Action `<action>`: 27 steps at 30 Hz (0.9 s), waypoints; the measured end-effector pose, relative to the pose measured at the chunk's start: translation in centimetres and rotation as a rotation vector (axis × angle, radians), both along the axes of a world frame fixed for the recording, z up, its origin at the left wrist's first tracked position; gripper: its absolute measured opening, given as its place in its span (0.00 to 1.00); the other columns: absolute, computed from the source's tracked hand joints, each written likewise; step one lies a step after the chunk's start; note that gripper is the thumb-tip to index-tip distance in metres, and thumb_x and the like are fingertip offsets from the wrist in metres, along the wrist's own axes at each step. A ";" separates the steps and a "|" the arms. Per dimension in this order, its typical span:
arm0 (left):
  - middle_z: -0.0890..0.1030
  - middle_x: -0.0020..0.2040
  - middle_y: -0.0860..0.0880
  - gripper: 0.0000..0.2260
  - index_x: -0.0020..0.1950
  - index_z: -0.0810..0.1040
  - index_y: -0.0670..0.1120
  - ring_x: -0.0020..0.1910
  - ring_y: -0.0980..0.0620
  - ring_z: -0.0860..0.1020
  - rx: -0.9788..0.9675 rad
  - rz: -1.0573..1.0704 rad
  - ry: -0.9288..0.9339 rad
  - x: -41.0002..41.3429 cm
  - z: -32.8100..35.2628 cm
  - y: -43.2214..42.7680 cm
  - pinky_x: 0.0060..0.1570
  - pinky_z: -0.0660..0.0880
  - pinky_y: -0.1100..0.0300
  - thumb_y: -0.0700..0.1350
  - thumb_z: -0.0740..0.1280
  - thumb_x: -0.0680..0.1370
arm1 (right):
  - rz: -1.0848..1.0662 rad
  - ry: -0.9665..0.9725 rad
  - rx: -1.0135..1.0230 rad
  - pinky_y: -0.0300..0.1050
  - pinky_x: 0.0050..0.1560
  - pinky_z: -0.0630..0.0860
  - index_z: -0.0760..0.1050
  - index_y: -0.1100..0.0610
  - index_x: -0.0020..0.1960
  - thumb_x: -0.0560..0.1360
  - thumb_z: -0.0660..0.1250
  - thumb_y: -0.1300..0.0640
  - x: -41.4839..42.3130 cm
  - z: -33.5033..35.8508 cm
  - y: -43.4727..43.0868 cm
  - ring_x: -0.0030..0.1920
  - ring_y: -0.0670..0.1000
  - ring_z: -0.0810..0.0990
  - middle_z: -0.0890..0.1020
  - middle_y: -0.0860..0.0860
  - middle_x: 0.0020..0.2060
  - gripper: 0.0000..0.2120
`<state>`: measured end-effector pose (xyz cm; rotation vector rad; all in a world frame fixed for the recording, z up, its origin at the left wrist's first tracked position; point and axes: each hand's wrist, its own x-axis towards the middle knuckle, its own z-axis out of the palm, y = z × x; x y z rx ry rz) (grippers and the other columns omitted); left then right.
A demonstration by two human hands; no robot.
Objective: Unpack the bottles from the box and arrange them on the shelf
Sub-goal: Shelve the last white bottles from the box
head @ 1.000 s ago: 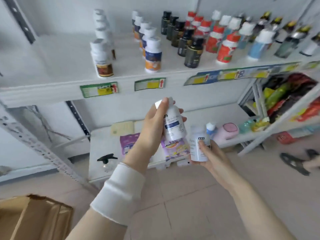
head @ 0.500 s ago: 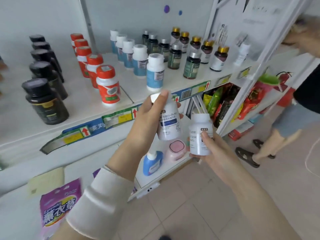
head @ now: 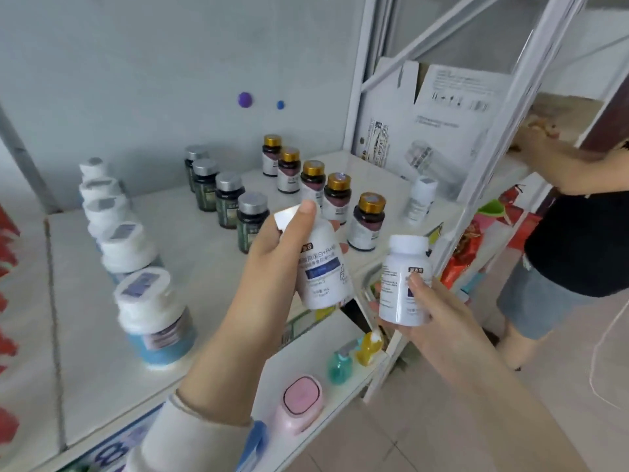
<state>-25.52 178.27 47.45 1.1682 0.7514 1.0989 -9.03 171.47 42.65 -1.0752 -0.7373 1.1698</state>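
Broadly, a white shelf [head: 204, 301] fills the left and middle of the view, and everything below is placed against it. At the shelf's back right corner stands a printed white carton [head: 442, 131] with its flaps up. Beyond the shelf's right-hand upright, another person [head: 578, 250] in a black top and grey shorts reaches toward a neighbouring rack. Below the shelf's front edge a lower shelf [head: 306, 362] juts out.

On the shelf three rows run from front to back. Blue bottles with white caps [head: 156, 321] line the left side. Four dark bottles with silver caps [head: 228, 199] stand in the middle, and five bottles with gold caps [head: 369, 219] are to their right. A lone white bottle [head: 420, 199] stands near the right edge, in front of the carton.

The left hand [head: 272, 260] is raised over the shelf's front edge. Its grip is wrapped round a white bottle [head: 323, 277], forefinger laid over the cap, and the bottle tilts back toward the rows. The right hand [head: 432, 311] is just off the shelf's front right corner. Its grip is curled round a second white bottle [head: 405, 277], held upright with the thumb on the label.

On the lower shelf sit a pink case [head: 299, 403], a teal spray bottle [head: 340, 366] and a small yellow bottle [head: 369, 347].
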 end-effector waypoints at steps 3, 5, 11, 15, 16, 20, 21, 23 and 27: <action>0.85 0.45 0.52 0.22 0.53 0.77 0.51 0.46 0.53 0.84 0.019 0.052 0.024 3.5 0.3 2.4 0.50 0.79 0.52 0.60 0.63 0.63 | 0.037 -0.020 0.004 0.36 0.35 0.80 0.75 0.50 0.52 0.61 0.66 0.49 3.8 0.9 2.9 0.41 0.46 0.85 0.86 0.47 0.40 0.19; 0.85 0.46 0.52 0.23 0.57 0.76 0.49 0.47 0.53 0.84 0.050 0.085 0.030 6.2 1.0 3.8 0.51 0.78 0.53 0.59 0.64 0.66 | 0.077 -0.059 0.050 0.38 0.39 0.82 0.75 0.50 0.53 0.64 0.63 0.50 6.9 1.9 4.9 0.47 0.49 0.84 0.86 0.50 0.44 0.18; 0.85 0.44 0.54 0.09 0.50 0.76 0.51 0.48 0.52 0.84 0.162 0.241 0.092 14.9 4.3 8.4 0.54 0.78 0.47 0.55 0.62 0.77 | 0.208 -0.235 0.179 0.47 0.50 0.81 0.72 0.56 0.61 0.65 0.64 0.49 16.5 6.8 12.0 0.46 0.50 0.85 0.82 0.53 0.49 0.25; 0.83 0.51 0.50 0.11 0.52 0.73 0.52 0.52 0.50 0.82 0.247 0.308 0.205 19.4 6.7 13.5 0.56 0.77 0.48 0.57 0.61 0.78 | 0.310 -0.293 0.225 0.50 0.54 0.79 0.74 0.54 0.56 0.66 0.64 0.52 21.7 9.6 17.4 0.48 0.51 0.84 0.82 0.50 0.47 0.18; 0.82 0.52 0.50 0.11 0.54 0.72 0.51 0.50 0.52 0.81 0.270 0.326 0.246 20.2 7.1 14.9 0.53 0.77 0.54 0.57 0.61 0.78 | 0.331 -0.301 0.233 0.50 0.55 0.79 0.74 0.54 0.56 0.66 0.64 0.52 22.5 9.9 18.9 0.50 0.52 0.83 0.82 0.51 0.49 0.18; 0.78 0.43 0.52 0.16 0.60 0.71 0.48 0.39 0.56 0.77 0.287 0.373 0.488 22.2 7.5 20.8 0.38 0.73 0.67 0.56 0.60 0.78 | 0.360 -0.339 0.221 0.48 0.58 0.77 0.71 0.58 0.63 0.71 0.67 0.56 24.3 9.3 24.7 0.53 0.49 0.81 0.80 0.51 0.51 0.21; 0.78 0.44 0.52 0.16 0.61 0.71 0.48 0.43 0.53 0.78 0.271 0.376 0.516 22.3 7.2 22.4 0.44 0.74 0.64 0.56 0.61 0.78 | 0.369 -0.367 0.217 0.47 0.58 0.78 0.71 0.58 0.63 0.73 0.67 0.57 24.5 8.7 26.1 0.51 0.47 0.81 0.81 0.50 0.49 0.19; 0.78 0.49 0.50 0.16 0.62 0.72 0.48 0.51 0.49 0.79 0.228 0.392 0.576 22.4 6.2 25.6 0.51 0.75 0.59 0.54 0.64 0.77 | 0.409 -0.426 0.195 0.49 0.61 0.76 0.71 0.54 0.60 0.73 0.68 0.57 24.8 7.3 28.9 0.52 0.46 0.81 0.81 0.48 0.49 0.17; 0.77 0.52 0.49 0.18 0.63 0.72 0.47 0.48 0.51 0.76 0.203 0.421 0.831 22.4 4.8 31.0 0.36 0.68 0.67 0.53 0.66 0.76 | 0.474 -0.535 0.133 0.55 0.64 0.72 0.70 0.51 0.57 0.66 0.76 0.54 24.4 5.4 33.5 0.56 0.50 0.80 0.82 0.49 0.51 0.23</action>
